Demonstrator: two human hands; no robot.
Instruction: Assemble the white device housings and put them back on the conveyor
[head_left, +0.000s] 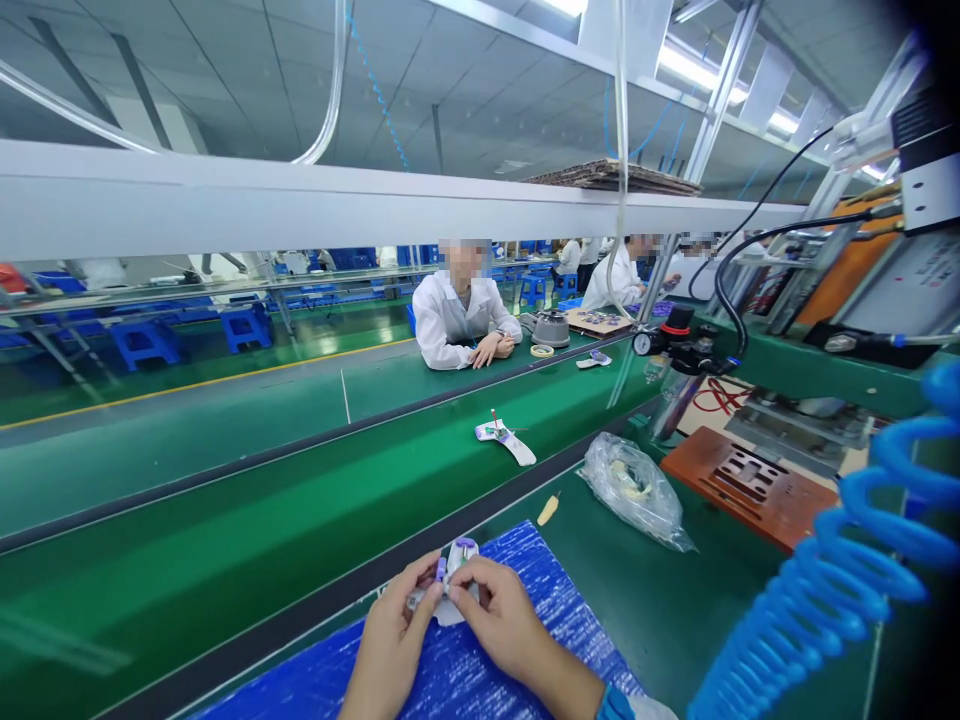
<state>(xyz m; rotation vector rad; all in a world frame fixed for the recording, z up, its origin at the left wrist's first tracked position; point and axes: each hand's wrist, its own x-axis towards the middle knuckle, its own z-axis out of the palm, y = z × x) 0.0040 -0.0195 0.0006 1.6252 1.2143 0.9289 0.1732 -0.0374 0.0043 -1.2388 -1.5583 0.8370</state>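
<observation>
My left hand [397, 622] and my right hand [504, 612] meet over a blue mat [330, 675] at the bench's near edge. Between them is a small white-and-purple plastic part [463, 548], apparently a handheld housing half. Thumb and fingers of both hands are closed on it, and the fingertips cover its middle. A similar white-and-purple part [514, 445], with a thin red wire sticking up, lies on the green conveyor belt [360, 475] ahead. Just beyond the mat's corner lies a small yellowish pointed piece [548, 509].
Right of the mat sit a clear plastic bag [634, 490] and an orange-brown fixture plate [750, 480]. A coiled blue air hose [810, 590] hangs at the near right. Across the belt sits a person [465, 320] with folded hands, beside a tape roll [541, 351].
</observation>
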